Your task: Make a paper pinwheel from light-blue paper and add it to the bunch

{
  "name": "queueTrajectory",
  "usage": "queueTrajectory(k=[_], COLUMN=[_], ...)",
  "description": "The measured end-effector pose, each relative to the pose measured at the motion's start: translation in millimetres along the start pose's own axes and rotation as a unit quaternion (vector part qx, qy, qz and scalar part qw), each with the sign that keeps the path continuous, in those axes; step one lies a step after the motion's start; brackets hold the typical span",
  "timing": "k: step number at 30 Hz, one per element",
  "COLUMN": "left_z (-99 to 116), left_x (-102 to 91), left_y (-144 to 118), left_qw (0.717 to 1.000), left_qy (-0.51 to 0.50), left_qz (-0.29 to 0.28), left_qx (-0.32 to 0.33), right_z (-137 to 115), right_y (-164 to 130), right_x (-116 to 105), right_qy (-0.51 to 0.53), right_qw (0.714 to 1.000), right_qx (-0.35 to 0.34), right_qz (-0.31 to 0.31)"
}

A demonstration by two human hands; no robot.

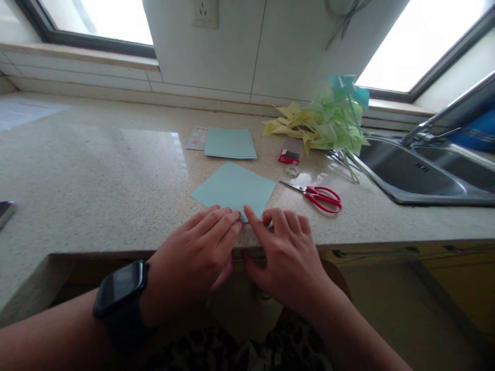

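There is one view, from the person's head, looking forward and steeply down over the near edge of the bench (96,170). It sits close: both forearms enter from the bottom, and the left hand (193,257) and right hand (288,255) fill the lower middle. It faces the tiled wall (240,46) between two windows; the sink (425,170) lies at the right edge.

Place: a home kitchen, most likely
Worktop: a speckled stone counter (96,170) ran along the wall
Sink: a steel basin (421,175) with a tap (429,129) sat at the right
Below: yellowish cabinet fronts (464,283), blurred
Walls: white tiles, a socket (205,12), two bright windows (417,41)
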State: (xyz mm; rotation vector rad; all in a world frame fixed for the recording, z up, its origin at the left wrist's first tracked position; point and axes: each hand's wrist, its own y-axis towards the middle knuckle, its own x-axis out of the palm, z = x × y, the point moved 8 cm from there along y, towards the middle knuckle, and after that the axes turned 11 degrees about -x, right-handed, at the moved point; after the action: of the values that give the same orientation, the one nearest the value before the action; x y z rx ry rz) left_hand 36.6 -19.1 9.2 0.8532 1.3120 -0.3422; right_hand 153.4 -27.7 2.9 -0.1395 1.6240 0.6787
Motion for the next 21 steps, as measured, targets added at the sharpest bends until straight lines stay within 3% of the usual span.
queueTrajectory(k=[6, 14, 17, 21], left_z=[-2, -7, -18, -36], left_x=[1.8, -1.1, -6.9, -3.9], left_y=[1, 6, 10, 13], left_qw=[1.000, 0.996, 0.995, 0.997], left_qy=[-0.013, -0.073, -0.091, -0.039], left_qz=[-0.009, -0.038, -0.047, -0.073], left_qx=[0.001, -0.019, -0.011, -0.001], right_z=[-7, -17, -17, -17], right_y=[-10, -12, -10, -8], right_x=[-11, -2, -4, -4], right_qy=[0.040, 0.017, 0.008, 0.003], right_qw=[0.996, 0.998, 0.999, 0.999], right_qx=[-0.034, -0.028, -0.025, -0.023], right_qz=[0.075, 0.052, 0.043, 0.024])
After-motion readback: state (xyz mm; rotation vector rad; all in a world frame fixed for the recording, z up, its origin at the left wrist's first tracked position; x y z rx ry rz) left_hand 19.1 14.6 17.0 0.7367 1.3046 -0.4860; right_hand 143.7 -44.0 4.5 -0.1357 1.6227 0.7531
